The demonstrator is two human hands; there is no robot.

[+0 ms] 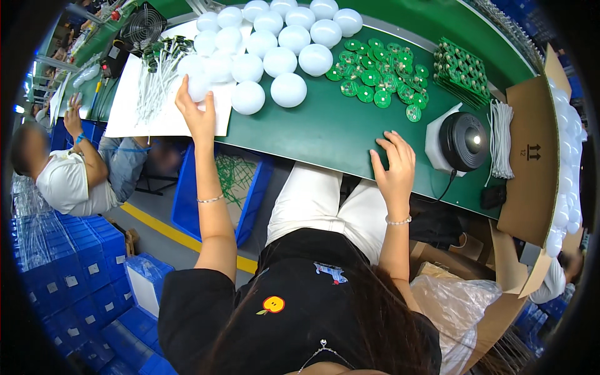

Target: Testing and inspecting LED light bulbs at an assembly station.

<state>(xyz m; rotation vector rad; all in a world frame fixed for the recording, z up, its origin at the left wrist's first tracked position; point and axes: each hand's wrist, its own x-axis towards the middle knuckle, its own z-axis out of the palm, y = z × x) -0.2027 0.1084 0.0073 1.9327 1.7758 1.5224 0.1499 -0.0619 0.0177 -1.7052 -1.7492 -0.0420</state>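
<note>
My left hand (pixel 198 117) reaches to the near left corner of a group of white, round bulb covers. Its thumb and index finger are on either side of one white bulb cover (pixel 198 87). More white bulb covers (pixel 289 90) stand close together to the right and behind. Over the front edge of the green table (pixel 300 131), my right hand (pixel 395 164) is open, fingers loosely bent and nothing in them. Beyond it lies a heap of round green circuit boards (pixel 382 74). To its right is a black round device with a lit spot (pixel 464 141) on a white base.
White wires (pixel 156 81) lie on a white sheet at the left. Stacked green board panels (pixel 461 74) and a white wire bundle (pixel 500 140) are at the right, beside a cardboard box (pixel 534 156). A blue bin (pixel 253 206) stands below the table. Another person (pixel 81 172) sits at the left.
</note>
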